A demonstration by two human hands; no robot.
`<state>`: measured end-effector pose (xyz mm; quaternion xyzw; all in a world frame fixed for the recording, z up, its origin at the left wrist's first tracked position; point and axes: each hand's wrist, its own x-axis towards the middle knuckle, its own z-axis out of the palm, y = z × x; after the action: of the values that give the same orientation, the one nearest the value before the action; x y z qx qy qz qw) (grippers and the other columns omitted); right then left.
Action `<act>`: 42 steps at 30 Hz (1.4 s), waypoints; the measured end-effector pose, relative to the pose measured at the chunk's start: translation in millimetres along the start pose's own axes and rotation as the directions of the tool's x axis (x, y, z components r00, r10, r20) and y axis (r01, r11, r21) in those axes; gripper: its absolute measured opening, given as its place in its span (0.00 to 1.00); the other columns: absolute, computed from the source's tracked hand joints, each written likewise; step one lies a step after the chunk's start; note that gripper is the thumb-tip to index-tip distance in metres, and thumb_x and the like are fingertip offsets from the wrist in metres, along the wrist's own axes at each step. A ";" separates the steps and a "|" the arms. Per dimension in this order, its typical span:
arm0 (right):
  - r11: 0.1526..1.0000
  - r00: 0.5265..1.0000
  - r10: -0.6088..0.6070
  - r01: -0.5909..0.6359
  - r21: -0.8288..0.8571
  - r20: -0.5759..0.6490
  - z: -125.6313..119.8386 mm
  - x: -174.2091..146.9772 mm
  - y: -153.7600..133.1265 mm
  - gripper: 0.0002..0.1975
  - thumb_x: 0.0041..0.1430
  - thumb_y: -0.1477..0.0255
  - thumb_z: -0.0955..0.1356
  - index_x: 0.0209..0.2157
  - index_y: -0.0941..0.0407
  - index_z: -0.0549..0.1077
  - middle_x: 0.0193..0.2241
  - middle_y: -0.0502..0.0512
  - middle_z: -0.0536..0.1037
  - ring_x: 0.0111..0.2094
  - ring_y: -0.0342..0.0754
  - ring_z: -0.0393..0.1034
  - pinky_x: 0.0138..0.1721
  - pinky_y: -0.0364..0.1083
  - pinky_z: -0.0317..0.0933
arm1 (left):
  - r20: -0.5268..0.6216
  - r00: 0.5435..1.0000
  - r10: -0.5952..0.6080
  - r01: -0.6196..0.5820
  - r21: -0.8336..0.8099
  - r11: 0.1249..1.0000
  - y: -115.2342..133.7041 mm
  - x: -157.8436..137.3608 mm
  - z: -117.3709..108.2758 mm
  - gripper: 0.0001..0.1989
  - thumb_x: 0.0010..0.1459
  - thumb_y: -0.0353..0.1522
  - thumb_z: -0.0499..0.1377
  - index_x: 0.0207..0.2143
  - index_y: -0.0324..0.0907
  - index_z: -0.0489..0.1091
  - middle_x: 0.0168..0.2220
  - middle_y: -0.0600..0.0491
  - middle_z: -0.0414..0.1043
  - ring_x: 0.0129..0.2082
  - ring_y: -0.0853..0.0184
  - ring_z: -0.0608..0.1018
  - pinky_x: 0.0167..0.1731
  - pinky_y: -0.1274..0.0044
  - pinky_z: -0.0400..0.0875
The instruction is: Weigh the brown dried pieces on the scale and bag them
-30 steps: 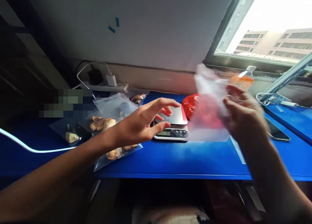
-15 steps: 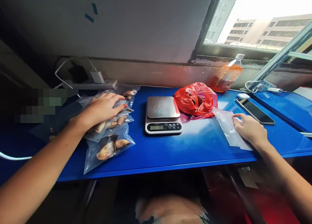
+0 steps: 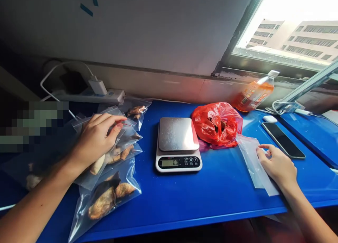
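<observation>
My left hand [image 3: 92, 142] reaches over several clear zip bags at the left, with thumb and forefinger closed at a bag's red seal line. Brown, dried mushroom-like pieces fill these bags; the nearest filled bag [image 3: 111, 197] lies flat at the front. My right hand [image 3: 277, 165] pinches the edge of flat, see-through zip bags [image 3: 253, 162] on the table; its other fingers are curled. Between my hands stands a kitchen scale [image 3: 178, 144] with a bare plate and a display that appears to read 0.0. A crumpled red plastic bag [image 3: 218, 125] with brown pieces inside touches its right side.
An orange drink bottle [image 3: 255, 91] leans by the window at the back. To the right lie a phone [image 3: 283, 140] and a white earbud case [image 3: 269, 119]. A power strip [image 3: 113, 95] with a charger and cables sits at the back left of the blue table [image 3: 185, 197].
My left hand has gone from lying spread over the bags to thumb and forefinger closed together. My right hand stays at the flat bags, which have fanned apart. The view has tilted and moved closer.
</observation>
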<state>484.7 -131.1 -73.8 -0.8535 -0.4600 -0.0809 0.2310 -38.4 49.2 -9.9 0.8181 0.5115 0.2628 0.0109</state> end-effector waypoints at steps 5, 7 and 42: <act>0.970 0.983 0.146 -0.119 -0.213 0.115 7.5 -3.3 -0.5 0.19 0.61 0.54 0.59 0.44 0.48 0.73 0.41 0.61 0.79 0.40 0.62 0.76 0.32 0.54 0.60 | -0.071 0.996 0.047 -0.051 -0.052 0.997 -4.7 -2.9 -2.3 0.11 0.64 0.36 0.50 0.40 0.45 0.71 0.40 0.51 0.74 0.44 0.59 0.75 0.48 0.69 0.67; 0.952 0.967 0.201 -0.155 -0.263 0.156 8.7 -3.8 -2.9 0.22 0.62 0.54 0.56 0.47 0.49 0.72 0.45 0.59 0.78 0.44 0.62 0.75 0.35 0.54 0.62 | -0.070 0.996 0.051 -0.054 -0.045 0.998 -6.5 -4.1 -2.7 0.09 0.64 0.35 0.51 0.38 0.45 0.70 0.37 0.53 0.75 0.42 0.60 0.75 0.46 0.70 0.67; 0.612 0.707 -0.453 0.690 0.387 -0.543 -29.7 -3.1 -186.5 0.03 0.57 0.74 0.69 0.35 0.53 0.75 0.27 0.51 0.79 0.25 0.42 0.71 0.28 0.43 0.64 | -0.029 0.894 0.447 -0.446 0.027 0.895 51.5 7.5 -26.3 0.09 0.64 0.22 0.53 0.37 0.42 0.69 0.37 0.53 0.72 0.39 0.63 0.71 0.42 0.69 0.68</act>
<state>331.8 -59.6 10.8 -0.5123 -0.6588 -0.1808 0.5204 -4.7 24.3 30.7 0.9090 0.3129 0.2672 -0.0666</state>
